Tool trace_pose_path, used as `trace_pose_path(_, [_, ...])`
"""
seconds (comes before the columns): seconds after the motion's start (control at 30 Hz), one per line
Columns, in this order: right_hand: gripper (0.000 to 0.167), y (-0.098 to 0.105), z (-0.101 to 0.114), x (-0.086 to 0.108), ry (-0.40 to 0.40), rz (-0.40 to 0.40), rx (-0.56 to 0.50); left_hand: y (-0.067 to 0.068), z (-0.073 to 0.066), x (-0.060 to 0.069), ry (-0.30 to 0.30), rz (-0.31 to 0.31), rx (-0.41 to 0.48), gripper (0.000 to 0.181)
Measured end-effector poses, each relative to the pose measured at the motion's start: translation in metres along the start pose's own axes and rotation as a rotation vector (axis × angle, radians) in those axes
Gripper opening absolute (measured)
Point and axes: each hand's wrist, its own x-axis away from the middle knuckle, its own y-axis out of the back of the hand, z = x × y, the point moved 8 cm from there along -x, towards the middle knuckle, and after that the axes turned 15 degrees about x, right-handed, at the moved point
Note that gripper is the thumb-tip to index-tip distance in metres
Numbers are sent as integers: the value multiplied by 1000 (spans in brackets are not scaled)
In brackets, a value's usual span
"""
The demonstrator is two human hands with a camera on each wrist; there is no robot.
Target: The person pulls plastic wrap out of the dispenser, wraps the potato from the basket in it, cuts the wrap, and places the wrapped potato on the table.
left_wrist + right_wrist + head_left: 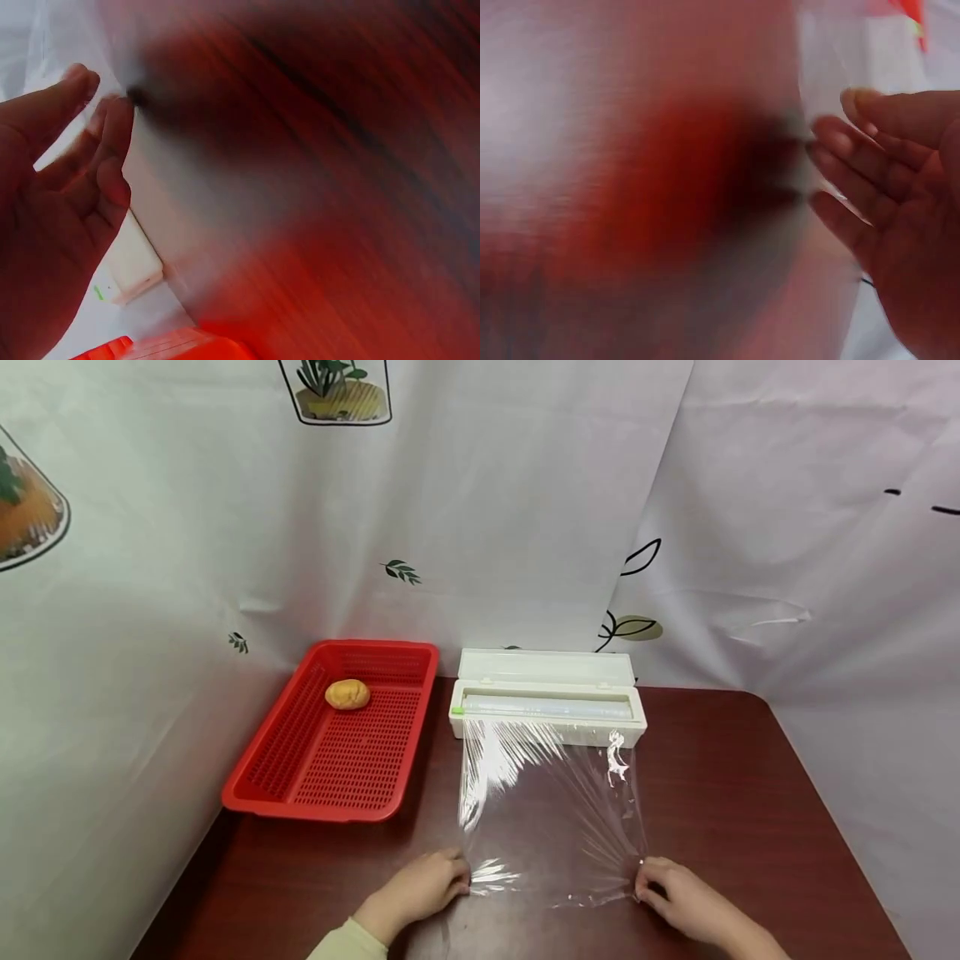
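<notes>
A clear sheet of plastic wrap (543,827) stretches over the table from a white wrap dispenser (549,727) with its lid raised. At the sheet's near left corner my left hand (427,883) pinches the film. My right hand (686,897) pinches the near right corner, where creases gather. In the left wrist view, the fingers of the left hand (67,180) are bent close to the table surface. The right wrist view shows the right hand (900,187) with its fingertips low by the tabletop; the film at them is hard to make out.
A red plastic basket (405,777) stands at the back left, holding a yellowish bread roll (347,694). A small green slider (457,711) sits at the dispenser's left end. Behind the dark red table (720,793) hangs white printed cloth (510,510).
</notes>
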Motion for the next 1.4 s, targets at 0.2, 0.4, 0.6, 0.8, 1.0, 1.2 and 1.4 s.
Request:
trace_pose_path(0.2, [33,-8,9,0,57,-137,295,-1,-1,-2,-1,-28,-111,17])
trace_pose_path(0.4, [34,-11,6,-4,-27,-137,251,-2,0,-6,18,-64,-184,18])
trace_pose_path(0.6, [42,-4,4,-8,-93,-224,324,-5,3,-5,25,-46,-218,31])
trace_pose_path(0.8, [47,-8,3,-6,-109,-170,356,-6,0,-4,26,-27,-260,25])
trace_pose_path(1.0, [43,-11,-1,-4,-97,-206,203,1,-1,0,48,-26,-285,25])
trace_pose_path(1.2, [47,-7,2,-4,-146,-315,274,4,0,4,68,-45,-268,25])
trace_pose_path(1.4, [49,-7,2,1,-183,-301,350,3,0,5,117,-27,-243,26])
